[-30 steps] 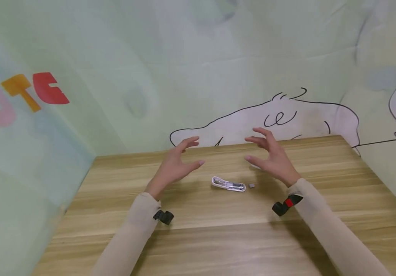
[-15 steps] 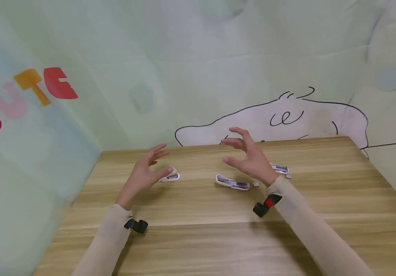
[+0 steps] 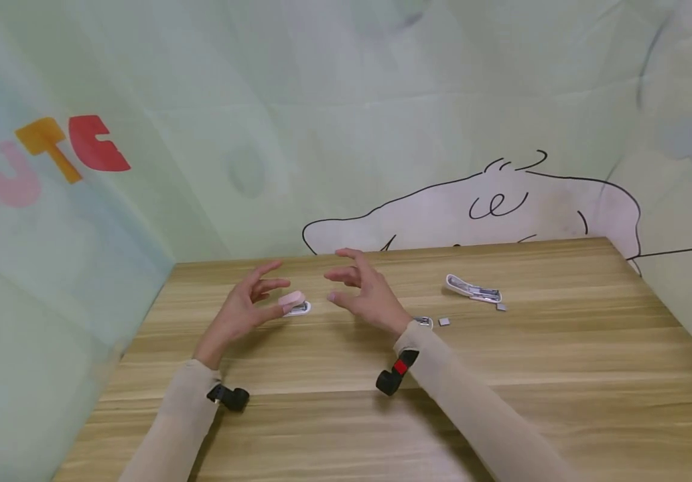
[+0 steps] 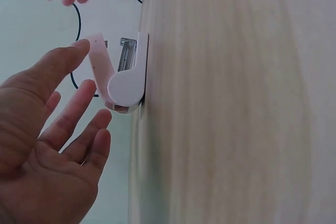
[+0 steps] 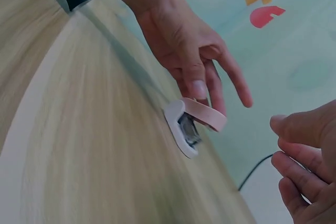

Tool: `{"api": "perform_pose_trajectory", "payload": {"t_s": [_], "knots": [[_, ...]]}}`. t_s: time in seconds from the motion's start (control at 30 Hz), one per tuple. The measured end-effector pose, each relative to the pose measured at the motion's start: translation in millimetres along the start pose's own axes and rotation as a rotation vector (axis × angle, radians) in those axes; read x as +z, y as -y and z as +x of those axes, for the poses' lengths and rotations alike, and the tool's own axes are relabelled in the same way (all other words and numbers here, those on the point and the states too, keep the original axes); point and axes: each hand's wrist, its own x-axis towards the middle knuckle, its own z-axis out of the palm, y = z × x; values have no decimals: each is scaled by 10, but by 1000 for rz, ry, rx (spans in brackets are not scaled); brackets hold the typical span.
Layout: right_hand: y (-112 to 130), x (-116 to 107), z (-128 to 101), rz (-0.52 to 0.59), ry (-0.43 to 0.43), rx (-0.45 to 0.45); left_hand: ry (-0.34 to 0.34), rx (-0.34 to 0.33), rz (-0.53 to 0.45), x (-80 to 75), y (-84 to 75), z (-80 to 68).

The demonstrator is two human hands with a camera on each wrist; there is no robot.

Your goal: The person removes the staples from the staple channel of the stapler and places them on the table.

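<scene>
A small pink-and-white stapler [image 3: 293, 300] stands on the table at the left, its pink top raised off the white base. Around its left side is my left hand [image 3: 237, 318], fingers spread and loosely bent. The left thumb lies at the pink top; whether it touches cannot be told. In the right wrist view the stapler [image 5: 184, 124] sits just below the left thumb and fingers. My right hand [image 3: 372, 298] hovers to the right of it, fingers loosely bent, with nothing in them. A second stapler [image 3: 423, 322] is mostly hidden behind my right wrist.
Farther right lies another stapler [image 3: 474, 290], spread wide, with a small grey block [image 3: 501, 307] beside its end. A similar grey block [image 3: 444, 321] lies next to the partly hidden stapler. A printed cloth wall [image 3: 249, 167] rises along the table's back edge.
Both hands have moved left. The left hand has come to the pink-and-white stapler, and the right hand has passed over the middle stapler, uncovering the one at the right.
</scene>
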Motion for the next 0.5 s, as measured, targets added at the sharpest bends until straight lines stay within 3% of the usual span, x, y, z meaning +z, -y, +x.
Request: {"api": "perform_pose_trajectory", "payload": {"t_s": [0.3,0.5], "knots": [[-182,414,166,20,49,145,33,-16,-11,-1,10,17],[-300,551,226,11,54,125,32,-32,8,24,20,37]]}}
